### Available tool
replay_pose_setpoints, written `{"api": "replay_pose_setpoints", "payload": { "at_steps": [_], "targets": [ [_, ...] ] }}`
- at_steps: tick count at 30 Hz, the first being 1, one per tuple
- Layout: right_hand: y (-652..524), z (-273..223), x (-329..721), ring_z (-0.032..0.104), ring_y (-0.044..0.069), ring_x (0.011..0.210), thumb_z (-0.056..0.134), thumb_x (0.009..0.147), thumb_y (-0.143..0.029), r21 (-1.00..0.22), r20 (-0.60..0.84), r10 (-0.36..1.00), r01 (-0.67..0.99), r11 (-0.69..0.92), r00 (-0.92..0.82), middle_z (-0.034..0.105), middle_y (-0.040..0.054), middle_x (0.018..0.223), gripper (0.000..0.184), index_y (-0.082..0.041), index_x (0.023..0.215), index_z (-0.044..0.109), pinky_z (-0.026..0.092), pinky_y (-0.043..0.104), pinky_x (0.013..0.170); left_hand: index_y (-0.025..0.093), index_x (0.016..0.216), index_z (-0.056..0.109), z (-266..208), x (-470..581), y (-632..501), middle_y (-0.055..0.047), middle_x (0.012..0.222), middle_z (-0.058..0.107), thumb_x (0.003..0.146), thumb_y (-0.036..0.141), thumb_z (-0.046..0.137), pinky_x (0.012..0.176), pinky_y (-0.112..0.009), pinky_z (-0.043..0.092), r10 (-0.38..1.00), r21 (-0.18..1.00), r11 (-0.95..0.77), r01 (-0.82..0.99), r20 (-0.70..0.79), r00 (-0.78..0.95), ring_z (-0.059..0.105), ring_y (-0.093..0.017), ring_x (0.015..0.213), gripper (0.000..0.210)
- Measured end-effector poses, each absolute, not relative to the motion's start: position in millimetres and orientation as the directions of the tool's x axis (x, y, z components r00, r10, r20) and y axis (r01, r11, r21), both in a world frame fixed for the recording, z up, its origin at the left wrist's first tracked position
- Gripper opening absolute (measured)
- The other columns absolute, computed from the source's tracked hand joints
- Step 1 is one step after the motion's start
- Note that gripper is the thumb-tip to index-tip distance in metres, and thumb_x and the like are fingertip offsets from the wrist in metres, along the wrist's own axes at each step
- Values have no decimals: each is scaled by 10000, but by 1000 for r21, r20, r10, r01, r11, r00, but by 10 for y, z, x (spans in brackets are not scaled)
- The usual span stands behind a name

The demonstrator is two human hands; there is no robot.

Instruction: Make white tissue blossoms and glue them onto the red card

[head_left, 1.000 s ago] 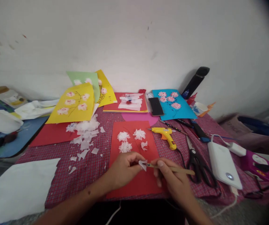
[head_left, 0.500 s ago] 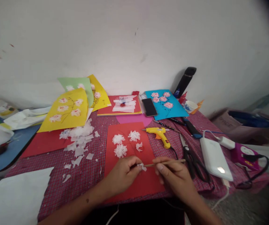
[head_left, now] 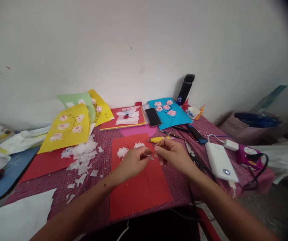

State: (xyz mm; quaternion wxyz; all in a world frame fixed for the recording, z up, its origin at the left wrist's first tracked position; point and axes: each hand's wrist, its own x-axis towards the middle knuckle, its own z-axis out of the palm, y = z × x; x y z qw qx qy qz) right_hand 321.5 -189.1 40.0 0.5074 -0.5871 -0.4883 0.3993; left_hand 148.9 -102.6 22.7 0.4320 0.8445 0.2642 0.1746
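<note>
My right hand [head_left: 172, 154] grips a thin wooden stick [head_left: 168, 136] between thumb and fingers, its lower end angled toward my left fingertips. My left hand [head_left: 134, 163] is closed in a pinch at a small piece of white tissue paper [head_left: 151, 158], partly hidden by the fingers. Both hands hover over the upper part of a red paper sheet [head_left: 139, 197]. Two white tissue flowers show on that sheet, a left one [head_left: 122, 152] and a right one [head_left: 139, 145]; the left hand covers the others. Behind my right hand, a yellow glue gun [head_left: 156, 139] is mostly hidden.
Torn white tissue pieces [head_left: 83, 155] lie left of the red sheet. Finished flower pictures on yellow paper [head_left: 67, 134] and blue paper [head_left: 179, 115] stand behind. To the right are scissors [head_left: 191, 154], a white power bank [head_left: 220, 162], a phone [head_left: 153, 117] and a small cup [head_left: 193, 112].
Both hands have moved up and away from me over the red sheet, bringing stick and tissue to the flowers. The stick is tilted more steeply. The view has shifted slightly right.
</note>
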Motion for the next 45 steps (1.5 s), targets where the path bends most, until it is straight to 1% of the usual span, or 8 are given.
{"api": "replay_pose_setpoints", "payload": {
  "at_steps": [4,6,15,22,29,34,39,45],
  "targets": [
    [-1730,316,3309,564,126,586,578,899,-333,-854,249,932,513,84,262,631,-2,659,226,-180,737,609,415,237,555,193,900,658,247,1583,-868,2,807,699,828,132,530,645,-240,426,568,735,-588,339,76,820,626,-149,721,159],
    [-1635,252,3338,562,136,627,554,903,-300,-805,290,919,587,84,266,646,10,697,219,-176,739,629,409,242,579,186,909,656,235,1636,-797,-1,811,704,827,127,533,642,-237,429,548,715,-617,329,91,831,633,-148,714,159],
    [-1497,30,3393,578,152,615,535,845,-179,-758,225,956,650,50,190,669,8,664,189,-182,689,643,381,245,572,174,830,720,17,1745,-569,-3,789,724,834,144,551,633,-228,412,452,627,-703,335,31,891,622,-139,690,172],
    [-1511,-53,3333,593,168,662,551,871,-224,-736,218,954,676,21,208,681,36,727,179,-179,720,636,386,255,595,181,780,731,-38,1742,-545,1,714,693,831,166,556,604,-226,377,459,603,-714,355,21,888,598,-144,671,183],
    [-1493,-119,3303,589,162,658,544,902,-233,-733,230,952,680,34,201,679,32,726,199,-183,730,629,390,248,595,188,798,744,-7,1728,-538,-3,751,714,818,145,543,627,-236,390,463,600,-712,363,13,886,609,-155,691,206],
    [-1492,-119,3294,586,168,655,566,891,-208,-722,249,952,690,59,178,673,37,721,181,-184,722,623,372,256,593,188,786,736,-22,1716,-538,-2,710,698,837,185,555,595,-235,375,483,590,-707,391,-2,876,598,-156,672,188],
    [-1513,-92,3284,588,163,659,566,887,-203,-729,254,954,680,80,160,673,29,718,177,-187,720,622,381,252,596,184,800,737,-33,1686,-546,-20,763,719,857,228,568,612,-242,379,478,572,-721,391,3,878,601,-153,666,184],
    [-1534,-154,3302,558,150,621,554,886,-252,-756,231,946,654,25,230,647,14,687,190,-175,736,640,360,243,556,176,745,724,-42,1684,-571,-20,719,715,833,212,576,576,-245,349,468,554,-734,394,-8,884,595,-148,626,177]
  ]
}}
